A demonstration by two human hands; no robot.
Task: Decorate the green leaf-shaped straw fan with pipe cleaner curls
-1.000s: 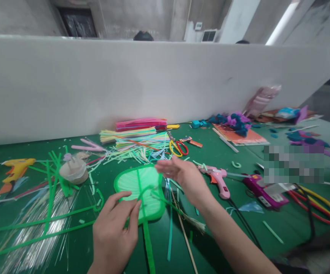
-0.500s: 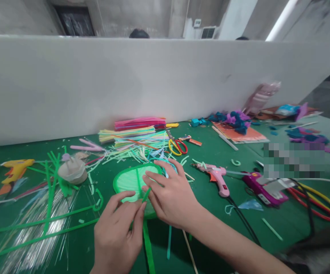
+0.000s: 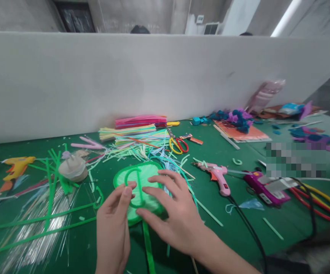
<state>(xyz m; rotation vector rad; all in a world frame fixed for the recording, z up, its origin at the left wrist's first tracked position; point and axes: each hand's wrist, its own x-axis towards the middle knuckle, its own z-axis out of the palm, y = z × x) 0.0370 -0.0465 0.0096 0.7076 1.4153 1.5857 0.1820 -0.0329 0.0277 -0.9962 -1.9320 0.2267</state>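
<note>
Green pipe-cleaner curl (image 3: 127, 175), lower centre of frame, apparently mid-shaping: left hand (image 3: 113, 213) pinching it, right hand (image 3: 179, 213) spread alongside, next move likely needing a right-side pinch.

We see a broad, pale green, fan-shaped panel (image 3: 151, 172) whose finely streaked face could be cloth or paper, we cannot tell which, inside a matt, fuzzy rim. The curled bright green strip (image 3: 126, 176) over the panel looks soft and matt, like chenille. Beneath the panel, the green tabletop (image 3: 216, 148) looks smooth. Left of the panel we find a sheaf of clear, thin strands (image 3: 39, 239), glossy like plastic; right of it, a pink, pistol-shaped glue gun (image 3: 217, 175) of smooth, hard plastic. Well beyond the panel we see a smooth, matt white partition (image 3: 153, 76).
</note>
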